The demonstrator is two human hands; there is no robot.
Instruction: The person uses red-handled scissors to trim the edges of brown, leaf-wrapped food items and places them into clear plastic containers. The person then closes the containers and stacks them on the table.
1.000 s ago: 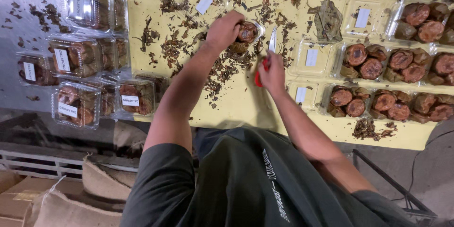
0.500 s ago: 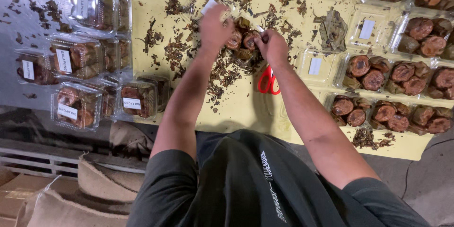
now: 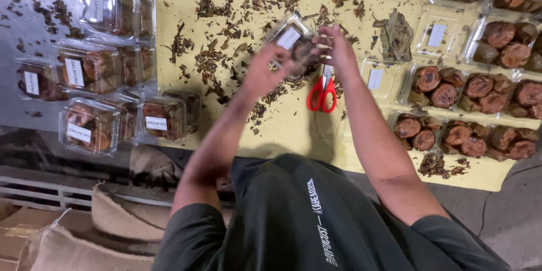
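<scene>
Both my hands hold one clear plastic clamshell box (image 3: 292, 42) with a white label and brown round pieces inside, lifted above the yellow table cover (image 3: 282, 130). My left hand (image 3: 265, 69) grips its near left side. My right hand (image 3: 337, 49) presses its right edge. Red-handled scissors (image 3: 322, 91) lie on the yellow cover just below my right hand, untouched.
Several shut labelled boxes (image 3: 90, 70) sit at the left on a grey surface. Open boxes filled with brown round pieces (image 3: 480, 90) line the right. Dry leaf scraps (image 3: 226, 22) litter the cover. Burlap sacks (image 3: 84, 231) lie below the table edge.
My right hand has let go of the scissors, which now lie on the cover. Both hands have lifted the clamshell box and folded its lid over.
</scene>
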